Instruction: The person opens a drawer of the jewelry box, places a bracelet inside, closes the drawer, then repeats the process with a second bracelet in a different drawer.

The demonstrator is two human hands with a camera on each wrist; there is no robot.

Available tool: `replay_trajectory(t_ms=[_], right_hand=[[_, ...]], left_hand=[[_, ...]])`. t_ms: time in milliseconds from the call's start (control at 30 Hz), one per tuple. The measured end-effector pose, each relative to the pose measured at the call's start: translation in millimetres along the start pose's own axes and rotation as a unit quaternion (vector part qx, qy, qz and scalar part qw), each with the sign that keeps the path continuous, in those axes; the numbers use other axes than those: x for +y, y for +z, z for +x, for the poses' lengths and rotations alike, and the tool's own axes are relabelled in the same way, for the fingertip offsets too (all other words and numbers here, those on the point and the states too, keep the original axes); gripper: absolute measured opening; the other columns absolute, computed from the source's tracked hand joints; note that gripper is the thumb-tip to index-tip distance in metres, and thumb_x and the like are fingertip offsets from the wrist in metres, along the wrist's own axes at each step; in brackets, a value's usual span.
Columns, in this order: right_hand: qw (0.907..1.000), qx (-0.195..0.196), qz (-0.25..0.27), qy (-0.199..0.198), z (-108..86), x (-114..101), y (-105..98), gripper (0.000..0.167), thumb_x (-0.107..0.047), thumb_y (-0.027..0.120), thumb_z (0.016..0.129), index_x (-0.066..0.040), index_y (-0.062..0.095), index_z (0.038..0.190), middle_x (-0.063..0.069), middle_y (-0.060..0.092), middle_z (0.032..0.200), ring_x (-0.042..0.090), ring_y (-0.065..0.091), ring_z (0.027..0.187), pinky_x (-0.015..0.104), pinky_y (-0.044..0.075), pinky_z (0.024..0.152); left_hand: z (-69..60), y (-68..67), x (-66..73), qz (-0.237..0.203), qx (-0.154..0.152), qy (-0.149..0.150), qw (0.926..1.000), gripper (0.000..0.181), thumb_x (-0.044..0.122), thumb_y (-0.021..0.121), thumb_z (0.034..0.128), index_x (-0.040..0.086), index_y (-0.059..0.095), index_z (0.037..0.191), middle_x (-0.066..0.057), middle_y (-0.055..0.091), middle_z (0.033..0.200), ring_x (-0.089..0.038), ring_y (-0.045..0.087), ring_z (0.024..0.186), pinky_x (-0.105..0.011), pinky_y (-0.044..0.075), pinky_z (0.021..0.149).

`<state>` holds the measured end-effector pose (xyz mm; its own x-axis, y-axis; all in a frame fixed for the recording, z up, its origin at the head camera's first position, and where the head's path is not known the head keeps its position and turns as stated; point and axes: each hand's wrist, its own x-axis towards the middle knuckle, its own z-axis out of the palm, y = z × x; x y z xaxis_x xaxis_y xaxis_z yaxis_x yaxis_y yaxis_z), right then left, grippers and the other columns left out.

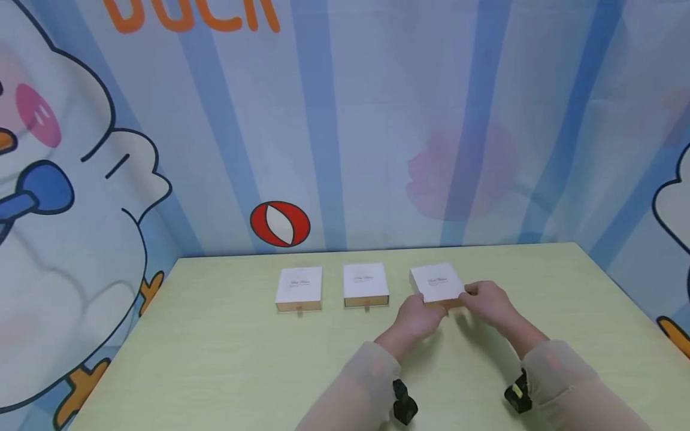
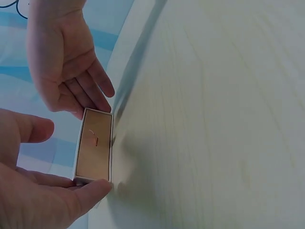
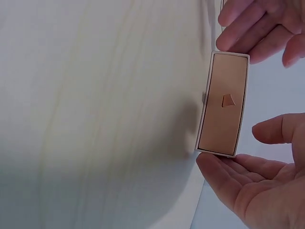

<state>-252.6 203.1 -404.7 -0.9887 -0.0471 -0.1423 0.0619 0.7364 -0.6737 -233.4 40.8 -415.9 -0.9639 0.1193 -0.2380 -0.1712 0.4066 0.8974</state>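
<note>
Between my two hands is a small white drawer box [image 1: 436, 281] with thin lettering on its lid, at the right of the row. Its tan front [image 3: 221, 121] carries a small pull tab [image 3: 228, 100], and the drawer looks closed. My left hand [image 1: 417, 317] touches the left end with its fingers, thumb raised off the box. At the opposite end, the fingers of my right hand [image 1: 489, 301] press lightly, its thumb also apart. The box sits slightly turned; whether it is lifted off the table I cannot tell.
Two similar white boxes, the left one [image 1: 299, 284] and the middle one [image 1: 366, 280], lie to the left with tan fronts facing me. They rest on a pale wooden table [image 1: 215, 359]. Behind stands a blue striped cartoon backdrop [image 1: 372, 120].
</note>
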Motion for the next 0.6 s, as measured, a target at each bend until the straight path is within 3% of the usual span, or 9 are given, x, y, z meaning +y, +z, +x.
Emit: replay_trajectory(t_ms=[133, 267, 500, 600], right_hand=[[1.0, 0.0, 0.003, 0.002, -1.3, -1, 1, 0.047, -0.019, 0.047, 0.089, 0.012, 0.055, 0.124, 0.02, 0.061, 0.1, 0.021, 0.05, 0.076, 0.027, 0.039, 0.058], [1.0, -0.003, 0.008, 0.003, 0.0, -1, 3, 0.049, -0.02, 0.047, 0.091, 0.012, 0.051, 0.128, 0.026, 0.06, 0.114, 0.022, 0.051, 0.08, 0.027, 0.04, 0.06], [0.9997, -0.005, 0.022, 0.014, 3.6, 0, 6, 0.05, -0.02, 0.046, 0.092, 0.011, 0.048, 0.131, 0.019, 0.06, 0.1, 0.021, 0.048, 0.076, 0.027, 0.039, 0.058], [0.9996, -0.008, 0.026, 0.011, 3.4, -1, 7, 0.05, -0.021, 0.047, 0.093, 0.011, 0.048, 0.131, 0.022, 0.06, 0.107, 0.022, 0.048, 0.078, 0.027, 0.038, 0.059]], left_hand=[[5.1, -0.5, -0.8, 0.018, 0.011, -0.004, 0.9998, 0.054, 0.025, 0.064, 0.0856, -0.004, 0.051, 0.129, -0.015, 0.06, 0.117, -0.024, 0.056, 0.094, -0.038, 0.048, 0.081], [8.1, -0.8, -0.3, 0.023, 0.006, -0.007, 0.9997, 0.067, 0.029, 0.064, 0.0868, -0.003, 0.04, 0.14, -0.02, 0.046, 0.141, -0.031, 0.049, 0.122, -0.047, 0.042, 0.101], [12.0, -1.6, 0.1, 0.031, 0.008, -0.002, 0.9995, 0.072, 0.032, 0.063, 0.088, -0.001, 0.033, 0.145, -0.019, 0.037, 0.148, -0.034, 0.036, 0.136, -0.048, 0.034, 0.109], [13.8, -2.1, -1.7, 0.038, 0.007, 0.002, 0.9993, 0.073, 0.032, 0.062, 0.0884, -0.002, 0.032, 0.145, -0.02, 0.036, 0.149, -0.034, 0.035, 0.136, -0.047, 0.034, 0.11]])
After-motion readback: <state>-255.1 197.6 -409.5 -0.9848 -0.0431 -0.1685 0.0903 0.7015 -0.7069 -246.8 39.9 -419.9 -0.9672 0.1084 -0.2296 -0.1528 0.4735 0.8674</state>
